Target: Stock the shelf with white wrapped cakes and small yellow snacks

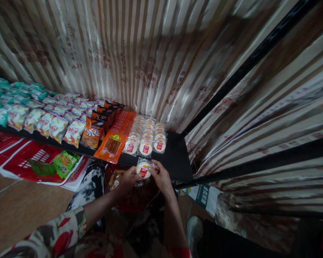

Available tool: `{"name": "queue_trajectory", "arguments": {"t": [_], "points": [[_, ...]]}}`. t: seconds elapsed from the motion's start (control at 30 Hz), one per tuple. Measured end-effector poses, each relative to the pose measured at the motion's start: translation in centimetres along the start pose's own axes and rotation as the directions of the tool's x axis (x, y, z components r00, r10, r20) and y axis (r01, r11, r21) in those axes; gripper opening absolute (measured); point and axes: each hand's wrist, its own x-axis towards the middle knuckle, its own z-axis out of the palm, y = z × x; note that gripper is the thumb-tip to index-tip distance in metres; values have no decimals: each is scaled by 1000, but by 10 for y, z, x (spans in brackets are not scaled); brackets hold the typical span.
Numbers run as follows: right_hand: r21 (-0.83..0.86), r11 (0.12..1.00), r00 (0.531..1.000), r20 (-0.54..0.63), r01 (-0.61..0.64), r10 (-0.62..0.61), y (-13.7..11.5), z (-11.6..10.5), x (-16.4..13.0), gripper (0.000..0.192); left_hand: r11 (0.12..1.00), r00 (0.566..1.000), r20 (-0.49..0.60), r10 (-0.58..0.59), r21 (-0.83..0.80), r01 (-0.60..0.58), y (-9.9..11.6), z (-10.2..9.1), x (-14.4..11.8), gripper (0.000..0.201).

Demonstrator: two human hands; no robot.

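Between my two hands is a packaged rice cracker (pixel 143 171), round and pale in clear wrapping with a red label. My left hand (pixel 129 178) pinches its left side, and my right hand (pixel 160 175) grips its right side. Part of another wrapped piece shows just beneath it, mostly hidden. Both hands are over the front edge of a black shelf (pixel 179 156). On that shelf, right in front of my hands, stand rows of similar packaged rice crackers (pixel 145 147). An orange snack packet (pixel 115 141) lies flat beside them to the left.
Orange-black snack bags (pixel 91 132), white snack bags (pixel 57 127) and teal bags (pixel 21 94) line the shelf leftward. Red baskets (pixel 43 154) sit below, one with green packets (pixel 65 164). A striped curtain (pixel 110 46) hangs behind. Black bars (pixel 244 75) cross the right side.
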Motion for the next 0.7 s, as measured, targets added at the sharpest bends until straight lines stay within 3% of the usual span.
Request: {"name": "queue_trajectory", "arguments": {"t": [0.2, 0.4, 0.53, 0.63, 0.7], "points": [[172, 984, 998, -21, -56, 61, 10, -9, 0, 40, 998, 999, -19, -32, -51, 31, -11, 20, 20, 35], [101, 993, 993, -100, -54, 64, 18, -20, -1, 37, 997, 997, -9, -73, 29, 73, -6, 41, 37, 23], [79, 995, 986, -147, -65, 76, 20, -32, 2, 38, 951, 999, -10, -37, 308, 38, -1, 52, 43, 13], [61, 995, 985, -152, -73, 82, 22, -40, 6, 38, 817, 995, -82, 62, 577, -3, 4, 58, 44, 14], [53, 996, 983, -160, -77, 85, 25, -44, 9, 39, 742, 990, -102, 99, 670, -5, 6, 62, 46, 17]]}}
